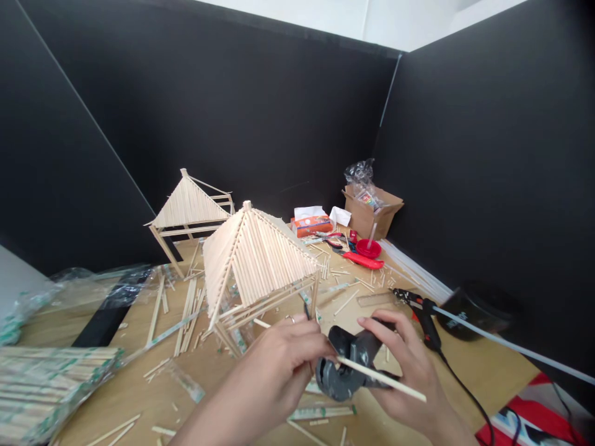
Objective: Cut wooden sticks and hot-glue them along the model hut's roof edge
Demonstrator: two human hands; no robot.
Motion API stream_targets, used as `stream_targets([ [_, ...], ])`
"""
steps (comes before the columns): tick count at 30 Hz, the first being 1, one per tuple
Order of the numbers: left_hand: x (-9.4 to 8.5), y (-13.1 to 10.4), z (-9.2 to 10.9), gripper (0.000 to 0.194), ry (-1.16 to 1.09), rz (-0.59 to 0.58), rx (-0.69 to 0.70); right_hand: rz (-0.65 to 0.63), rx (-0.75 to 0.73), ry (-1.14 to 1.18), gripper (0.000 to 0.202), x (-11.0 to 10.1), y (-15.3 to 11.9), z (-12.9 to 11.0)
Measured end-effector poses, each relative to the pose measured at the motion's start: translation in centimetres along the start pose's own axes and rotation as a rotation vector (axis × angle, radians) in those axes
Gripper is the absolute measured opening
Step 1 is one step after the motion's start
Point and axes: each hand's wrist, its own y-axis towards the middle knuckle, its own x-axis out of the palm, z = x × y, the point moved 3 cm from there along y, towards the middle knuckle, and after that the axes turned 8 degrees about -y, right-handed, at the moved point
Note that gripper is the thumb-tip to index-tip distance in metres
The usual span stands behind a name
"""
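My left hand (290,356) pinches a thin wooden stick (383,376) that slants down to the right. Wrapped round the handles of a black cutter (346,365) is my right hand (404,365). The stick passes across the cutter's jaws, and its free end points to the lower right. Just beyond my left hand stands a small house frame of sticks with a pitched stick roof (264,254). A second such model (190,204), its roof only partly covered, is behind it on the left.
Packed sticks (56,384) lie at the lower left. A glue gun (425,319) with a cord and a black container (478,310) are at the right. Farther back are a red knife (365,260), a red dish (369,248), tissues (310,223) and a cardboard box (372,214). Stick scraps litter the table (502,371).
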Motion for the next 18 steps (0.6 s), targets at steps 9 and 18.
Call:
stream_targets([
  [9,0.2,0.3,-0.2,0.033,-0.066,-0.066,-0.06,-0.005,-0.014,-0.042,0.048,0.1,-0.3,0.4],
  [18,4.1,1.6,-5.7,0.022,-0.585,-0.063,-0.359,-0.202,0.164,-0.042,0.046,1.2,-3.6,3.9],
])
